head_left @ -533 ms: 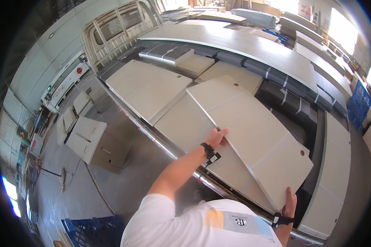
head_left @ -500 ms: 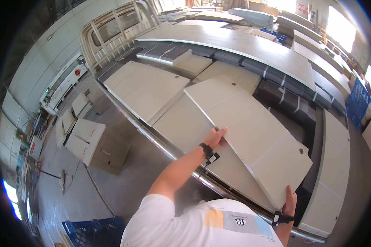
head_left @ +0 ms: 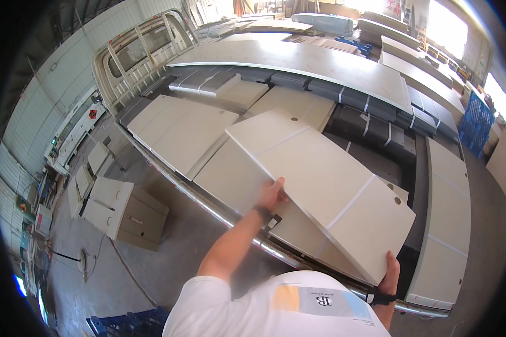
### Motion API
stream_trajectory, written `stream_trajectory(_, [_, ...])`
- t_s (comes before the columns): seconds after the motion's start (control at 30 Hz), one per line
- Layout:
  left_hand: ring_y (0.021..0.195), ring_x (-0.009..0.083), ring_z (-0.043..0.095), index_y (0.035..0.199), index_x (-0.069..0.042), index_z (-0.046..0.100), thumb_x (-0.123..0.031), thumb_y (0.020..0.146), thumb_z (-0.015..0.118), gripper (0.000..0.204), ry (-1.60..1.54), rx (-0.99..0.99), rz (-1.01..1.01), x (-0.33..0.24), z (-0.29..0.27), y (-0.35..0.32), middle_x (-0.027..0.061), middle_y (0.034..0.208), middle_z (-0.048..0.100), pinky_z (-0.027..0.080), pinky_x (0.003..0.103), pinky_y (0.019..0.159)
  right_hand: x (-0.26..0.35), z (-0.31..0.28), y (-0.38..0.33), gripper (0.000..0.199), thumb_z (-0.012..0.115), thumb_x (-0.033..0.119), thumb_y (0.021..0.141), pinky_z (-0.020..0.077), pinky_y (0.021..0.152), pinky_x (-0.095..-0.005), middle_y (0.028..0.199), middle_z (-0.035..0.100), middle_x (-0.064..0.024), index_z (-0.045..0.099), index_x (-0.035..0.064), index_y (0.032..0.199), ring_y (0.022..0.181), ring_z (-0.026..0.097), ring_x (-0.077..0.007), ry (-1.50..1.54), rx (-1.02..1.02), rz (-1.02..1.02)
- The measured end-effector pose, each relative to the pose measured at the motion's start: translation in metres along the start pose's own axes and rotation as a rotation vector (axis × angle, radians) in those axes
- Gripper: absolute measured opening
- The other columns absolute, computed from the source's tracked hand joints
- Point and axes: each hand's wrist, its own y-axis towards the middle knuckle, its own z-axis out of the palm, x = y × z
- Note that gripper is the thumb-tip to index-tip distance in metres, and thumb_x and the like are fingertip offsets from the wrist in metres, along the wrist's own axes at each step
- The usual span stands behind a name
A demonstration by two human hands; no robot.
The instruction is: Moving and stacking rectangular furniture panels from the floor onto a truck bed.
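A flat cream panel bundle (head_left: 326, 180), bound with pale straps and with a small round hole near each end, lies slantwise across other panels. My left hand (head_left: 272, 192) grips its long near edge, thumb on top and the other fingers partly hidden beneath. Closed round the near right corner is my right hand (head_left: 389, 273), some of its fingers hidden behind the edge. Under the bundle lies another cream panel (head_left: 230, 174), with a gap showing between them along the left hand's side. A similar cream panel (head_left: 180, 132) rests to the left.
These lie on a truck bed with a metal side rail (head_left: 202, 206) close to my body. Dark strapped bundles (head_left: 371, 126) and a long pale board (head_left: 298, 59) lie farther back. Another long panel (head_left: 444, 224) is on the right. A cream cabinet (head_left: 135, 216) stands on the floor left.
The strapped panel bundle has shifted slightly left and turned a little, its far left end coming nearer. Both hands keep their grip and move with it. The whole view has shifted too.
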Motion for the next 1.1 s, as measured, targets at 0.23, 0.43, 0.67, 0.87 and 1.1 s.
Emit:
stream_trajectory(0.23, [0.069, 0.0158, 0.059, 0.105, 0.001, 0.063, -0.034, 0.095, 0.058, 0.036, -0.047, -0.008, -0.050, -0.028, 0.012, -0.017, 0.0057, 0.086, 0.064, 0.049, 0.032, 0.058, -0.017, -0.002, -0.007, 0.056, 0.053, 0.042, 0.101, 0.0525, 0.086, -0.0319, 0.113, 0.068, -0.0143, 0.058, -0.0084, 0.124, 0.098, 0.067, -0.0210, 0.054, 0.016, -0.024])
stream_trajectory(0.43, [0.091, 0.0214, 0.062, 0.118, 0.005, 0.061, -0.029, 0.096, 0.056, 0.042, -0.040, -0.018, 0.020, -0.037, 0.018, -0.026, 0.0101, 0.100, 0.067, 0.049, 0.034, 0.082, -0.032, -0.007, -0.004, 0.059, 0.054, 0.046, 0.100, 0.0535, 0.081, -0.0306, 0.104, 0.070, -0.0134, 0.060, -0.0084, 0.121, 0.090, 0.068, -0.0190, 0.018, -0.025, -0.067])
stream_trajectory(0.67, [0.104, 0.0221, 0.060, 0.123, 0.007, 0.060, -0.027, 0.096, 0.057, 0.043, 0.075, 0.003, 0.018, -0.023, 0.012, -0.010, 0.0128, 0.116, 0.067, 0.046, 0.035, 0.094, -0.021, -0.001, -0.006, 0.052, 0.060, 0.038, 0.099, 0.0483, 0.087, -0.0290, 0.109, 0.067, -0.0117, 0.060, -0.0107, 0.118, 0.097, 0.062, -0.0174, -0.182, -0.106, -0.004])
stream_trajectory(0.87, [0.104, 0.0200, 0.060, 0.124, 0.006, 0.061, -0.024, 0.095, 0.061, 0.041, 0.160, -0.046, 0.079, 0.005, -0.002, 0.012, 0.0093, 0.115, 0.067, 0.047, 0.033, 0.093, -0.002, 0.021, -0.012, 0.050, 0.063, 0.027, 0.097, 0.0491, 0.093, -0.0331, 0.122, 0.063, -0.0150, 0.052, -0.0073, 0.132, 0.105, 0.062, -0.0219, 0.266, -0.023, 0.194])
stream_trajectory(1.1, [0.090, 0.0164, 0.060, 0.110, 0.004, 0.065, -0.031, 0.094, 0.061, 0.039, 0.086, -0.063, 0.037, 0.008, -0.001, 0.016, 0.0072, 0.097, 0.066, 0.048, 0.033, 0.079, -0.029, 0.021, -0.020, 0.054, 0.064, 0.019, 0.095, 0.0478, 0.101, -0.0412, 0.130, 0.058, -0.0138, 0.044, -0.0022, 0.140, 0.117, 0.059, -0.0265, 0.374, 0.087, 0.187])
